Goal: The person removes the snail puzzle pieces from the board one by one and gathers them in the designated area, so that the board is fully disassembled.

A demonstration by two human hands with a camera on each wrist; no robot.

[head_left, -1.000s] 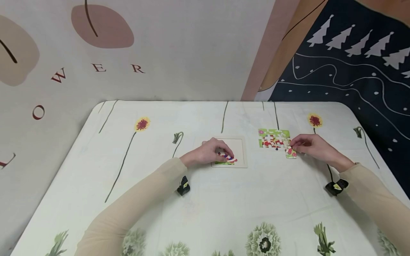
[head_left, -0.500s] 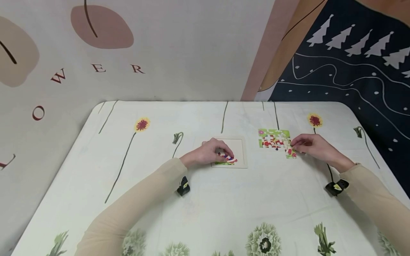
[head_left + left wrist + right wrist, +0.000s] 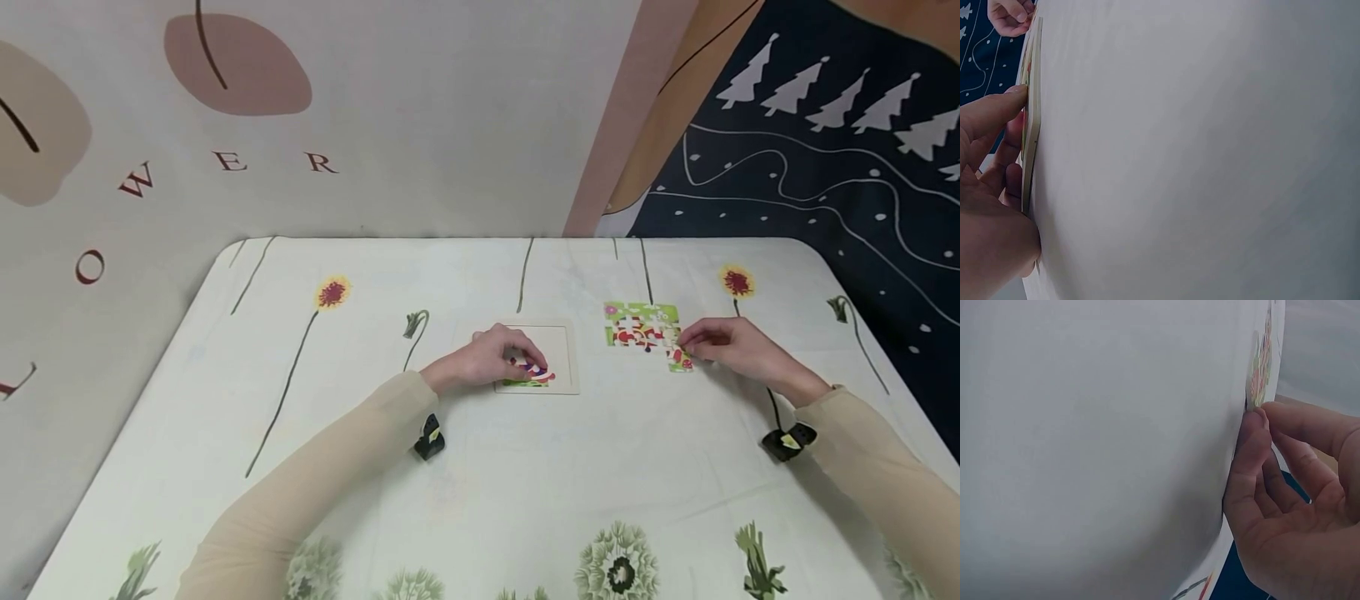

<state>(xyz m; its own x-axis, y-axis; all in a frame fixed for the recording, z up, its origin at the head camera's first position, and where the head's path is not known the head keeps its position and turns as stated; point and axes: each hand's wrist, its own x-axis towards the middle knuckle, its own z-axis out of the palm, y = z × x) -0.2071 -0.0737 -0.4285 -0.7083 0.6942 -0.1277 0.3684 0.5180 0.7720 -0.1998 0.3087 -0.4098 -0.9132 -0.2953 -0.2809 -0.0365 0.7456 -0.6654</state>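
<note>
In the head view my left hand (image 3: 495, 354) rests over a pale, square puzzle frame (image 3: 572, 358), thumb and fingertips touching the colourful pieces (image 3: 538, 377) along its near edge. Part of these pieces is hidden under the fingers. From the left wrist, the frame (image 3: 1035, 100) shows edge-on beside the thumb. To the right, on the cloth, lies a joined block of puzzle pieces (image 3: 641, 325), green with red and white. At its near right corner my right hand (image 3: 731, 340) pinches a puzzle piece (image 3: 681, 361) with red shapes on green, which sticks out towards me.
A white flower-printed cloth (image 3: 585, 467) covers the table, which meets a printed wall hanging (image 3: 450, 125) behind. A dark curtain with white trees (image 3: 825, 183) hangs at the right. Each wrist wears a small black camera (image 3: 429, 437).
Both hands stay almost still. The right hand's pinched piece keeps its place at the corner of the block, with only a slight shift of the fingers.
</note>
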